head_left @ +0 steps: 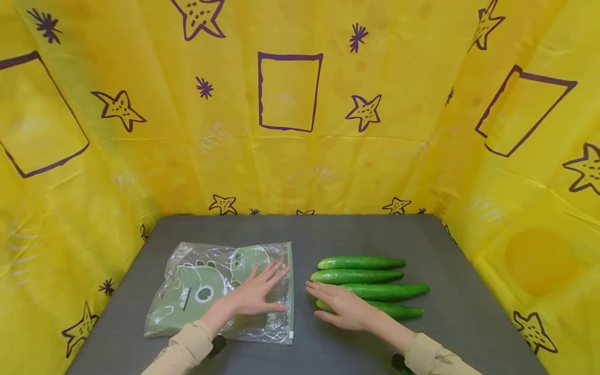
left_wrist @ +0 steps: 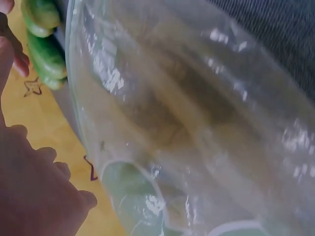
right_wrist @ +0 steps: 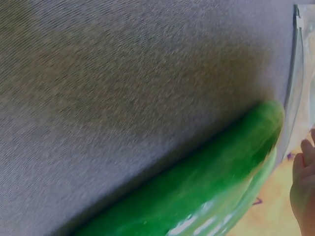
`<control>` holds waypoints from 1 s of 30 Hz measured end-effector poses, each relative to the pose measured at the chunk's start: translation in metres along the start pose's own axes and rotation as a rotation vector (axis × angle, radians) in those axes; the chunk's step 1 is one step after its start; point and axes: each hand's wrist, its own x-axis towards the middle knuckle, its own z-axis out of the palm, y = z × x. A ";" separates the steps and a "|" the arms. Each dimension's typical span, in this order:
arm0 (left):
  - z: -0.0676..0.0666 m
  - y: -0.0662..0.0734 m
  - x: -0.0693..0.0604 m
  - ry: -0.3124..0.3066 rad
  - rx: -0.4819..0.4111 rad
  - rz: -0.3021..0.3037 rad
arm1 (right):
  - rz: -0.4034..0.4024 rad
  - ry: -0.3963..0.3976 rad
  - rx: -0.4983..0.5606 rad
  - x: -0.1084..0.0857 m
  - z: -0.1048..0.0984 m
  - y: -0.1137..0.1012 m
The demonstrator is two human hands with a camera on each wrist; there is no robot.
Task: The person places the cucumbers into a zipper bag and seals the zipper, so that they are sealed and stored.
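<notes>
A clear zip bag (head_left: 220,328) with a green cartoon creature printed on it lies flat at the left of the table. My left hand (head_left: 255,294) is spread over its right half, thumb and fingers stretched out; whether it presses on the plastic I cannot tell. To the right, several green cucumbers (head_left: 384,290) lie side by side, roughly parallel. Over the left ends of the nearer ones is my right hand (head_left: 344,307), its fingers straight and partly covering them. One cucumber (right_wrist: 197,177) shows large in the right wrist view. Neither hand grips anything.
The dark grey tabletop (head_left: 309,229) carries the bag and the cucumbers, with a narrow gap between them. Yellow cloth (head_left: 300,172) with purple drawings rises behind the table and along both sides. The bag's slider (head_left: 291,335) is at its near right corner.
</notes>
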 end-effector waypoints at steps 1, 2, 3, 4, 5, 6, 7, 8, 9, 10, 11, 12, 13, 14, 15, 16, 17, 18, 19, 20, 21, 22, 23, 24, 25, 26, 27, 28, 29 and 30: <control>0.001 0.001 -0.001 -0.011 -0.016 -0.001 | -0.012 -0.004 -0.014 0.001 0.001 -0.001; 0.002 0.002 -0.001 -0.022 -0.026 -0.002 | -0.025 -0.005 -0.022 0.002 0.002 -0.002; 0.003 0.003 -0.002 -0.032 -0.036 -0.001 | -0.035 -0.005 -0.029 0.003 0.003 -0.003; 0.004 0.004 -0.002 -0.040 -0.042 -0.002 | -0.044 -0.005 -0.040 0.005 0.005 -0.004; 0.006 0.004 -0.003 -0.046 -0.046 -0.001 | -0.050 -0.006 -0.051 0.006 0.006 -0.005; 0.007 0.004 -0.003 -0.050 -0.050 -0.001 | -0.056 -0.006 -0.062 0.007 0.007 -0.006; 0.009 0.005 -0.003 -0.054 -0.057 -0.003 | -0.060 -0.008 -0.079 0.008 0.009 -0.007; 0.010 0.005 -0.004 -0.058 -0.056 -0.004 | -0.063 -0.010 -0.085 0.009 0.011 -0.007; 0.012 0.005 -0.004 -0.059 -0.059 -0.005 | -0.069 -0.011 -0.101 0.010 0.012 -0.008; 0.013 0.005 -0.004 -0.061 -0.061 -0.006 | -0.072 -0.013 -0.109 0.011 0.014 -0.008; 0.015 0.004 -0.004 -0.062 -0.063 -0.006 | -0.078 -0.013 -0.119 0.012 0.016 -0.008; 0.017 0.004 -0.004 -0.063 -0.066 -0.008 | -0.084 -0.013 -0.129 0.013 0.018 -0.009; 0.018 0.004 -0.004 -0.065 -0.067 -0.010 | -0.091 -0.013 -0.143 0.013 0.019 -0.009; 0.019 0.004 -0.004 -0.066 -0.067 -0.011 | -0.099 -0.013 -0.158 0.014 0.021 -0.009; 0.021 0.004 -0.004 -0.065 -0.066 -0.010 | -0.106 -0.015 -0.177 0.014 0.022 -0.009; 0.022 0.004 -0.004 -0.065 -0.062 -0.011 | -0.109 -0.020 -0.193 0.015 0.023 -0.010; 0.023 0.004 -0.004 -0.062 -0.061 -0.011 | -0.116 -0.022 -0.216 0.015 0.025 -0.010; 0.024 0.004 -0.004 -0.060 -0.057 -0.011 | -0.122 -0.026 -0.238 0.015 0.026 -0.011; 0.025 0.003 -0.004 -0.058 -0.056 -0.012 | -0.127 -0.029 -0.257 0.016 0.027 -0.011; 0.027 0.003 -0.004 -0.056 -0.054 -0.012 | -0.133 -0.030 -0.277 0.016 0.028 -0.012; 0.028 0.002 -0.004 -0.053 -0.050 -0.013 | -0.137 -0.031 -0.294 0.016 0.029 -0.013; 0.030 0.002 -0.004 -0.053 -0.053 -0.016 | -0.142 -0.029 -0.307 0.017 0.030 -0.014; 0.031 0.001 -0.004 -0.053 -0.055 -0.019 | -0.146 -0.026 -0.318 0.017 0.031 -0.015; 0.033 0.000 -0.004 -0.052 -0.054 -0.021 | -0.147 -0.024 -0.329 0.018 0.032 -0.016; 0.034 0.000 -0.004 -0.053 -0.056 -0.025 | -0.147 -0.022 -0.339 0.018 0.033 -0.017; 0.035 -0.001 -0.004 -0.052 -0.053 -0.024 | -0.147 -0.022 -0.348 0.019 0.034 -0.017; 0.036 -0.001 -0.004 -0.051 -0.051 -0.024 | -0.146 -0.023 -0.355 0.019 0.035 -0.018; 0.037 -0.001 -0.004 -0.051 -0.051 -0.025 | -0.145 -0.024 -0.361 0.020 0.036 -0.018; 0.038 -0.002 -0.004 -0.048 -0.052 -0.025 | -0.143 -0.028 -0.365 0.020 0.037 -0.019; 0.039 -0.002 -0.004 -0.047 -0.054 -0.023 | -0.144 -0.031 -0.370 0.020 0.038 -0.019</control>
